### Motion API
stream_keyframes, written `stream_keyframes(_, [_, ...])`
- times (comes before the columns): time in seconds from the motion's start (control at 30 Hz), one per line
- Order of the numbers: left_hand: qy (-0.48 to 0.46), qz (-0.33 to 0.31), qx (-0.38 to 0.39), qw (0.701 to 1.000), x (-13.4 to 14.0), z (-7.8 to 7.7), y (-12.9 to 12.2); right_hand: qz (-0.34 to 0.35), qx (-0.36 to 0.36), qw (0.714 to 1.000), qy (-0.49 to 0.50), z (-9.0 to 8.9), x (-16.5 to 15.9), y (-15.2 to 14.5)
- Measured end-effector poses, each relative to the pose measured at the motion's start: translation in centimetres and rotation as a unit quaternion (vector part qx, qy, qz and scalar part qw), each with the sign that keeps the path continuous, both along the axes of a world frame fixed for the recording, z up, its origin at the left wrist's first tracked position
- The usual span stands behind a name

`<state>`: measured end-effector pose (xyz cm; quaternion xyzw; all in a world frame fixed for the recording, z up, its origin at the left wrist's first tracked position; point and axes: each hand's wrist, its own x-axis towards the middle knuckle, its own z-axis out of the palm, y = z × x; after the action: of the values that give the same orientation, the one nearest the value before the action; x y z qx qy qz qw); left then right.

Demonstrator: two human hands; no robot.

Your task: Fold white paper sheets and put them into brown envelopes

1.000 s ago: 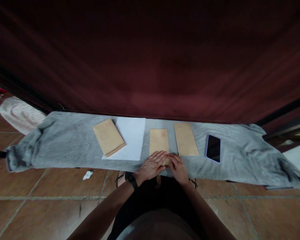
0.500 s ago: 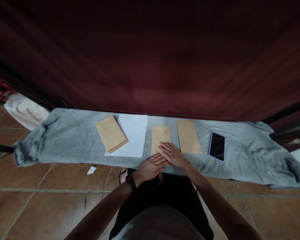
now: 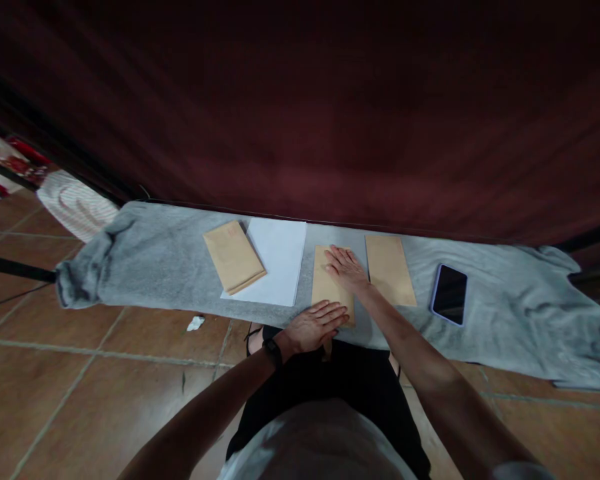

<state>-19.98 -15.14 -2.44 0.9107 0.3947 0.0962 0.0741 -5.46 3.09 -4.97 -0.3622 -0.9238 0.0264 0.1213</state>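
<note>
A tan paper envelope (image 3: 325, 287) lies on the grey cloth in front of me, its long side pointing away. My left hand (image 3: 316, 327) rests flat across its near end, fingers stretched out to the right. Higher up, my right hand (image 3: 347, 268) lies flat over the envelope's far right part, fingers apart and pointing away. Both hands press on the paper and neither grips anything. Just right of them is a second tan envelope (image 3: 393, 273). To the left, a stack of similar envelopes (image 3: 234, 257) sits tilted, partly over white paper sheets (image 3: 280, 260).
A phone (image 3: 450, 295) with a purple edge lies to the right on the grey cloth (image 3: 155, 260), which covers a narrow bench. Behind it hangs a dark red curtain (image 3: 320, 133). A white scrap (image 3: 195, 323) is on the tiled floor.
My right hand has slid away from me, up toward the envelope's far end. My left hand stays near the close end. The view has shifted slightly.
</note>
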Motion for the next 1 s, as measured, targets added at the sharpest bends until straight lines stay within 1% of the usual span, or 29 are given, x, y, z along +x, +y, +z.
stream_keyframes(0.1, [-0.001, -0.002, -0.001, 1.000, 0.0, 0.2, 0.0, 0.019, -0.001, 1.000, -0.009, 0.0, 0.0, -0.2])
stream_keyframes(0.27, [-0.001, 0.004, 0.005, 1.000, -0.1, 0.1, -0.2, 0.087, -0.010, 0.996, -0.015, 0.0, 0.7, -1.9])
stream_keyframes(0.47, [-0.011, 0.015, 0.018, 1.000, 0.0, -0.4, -0.3, 0.133, -0.059, 0.989, -0.014, 0.6, 1.9, -4.6])
stream_keyframes(0.73, [-0.017, 0.026, 0.035, 0.999, 0.2, -0.3, -0.6, 0.127, -0.163, 0.978, 0.004, 2.0, 3.6, -7.8])
stream_keyframes(0.83, [-0.019, 0.028, 0.046, 0.998, 0.3, -0.3, -0.7, 0.121, -0.183, 0.976, 0.018, 2.2, 4.3, -9.0])
stream_keyframes(1.0, [-0.019, 0.029, 0.060, 0.998, 0.4, -0.7, -0.8, 0.103, -0.192, 0.974, 0.063, 2.1, 5.4, -11.0])
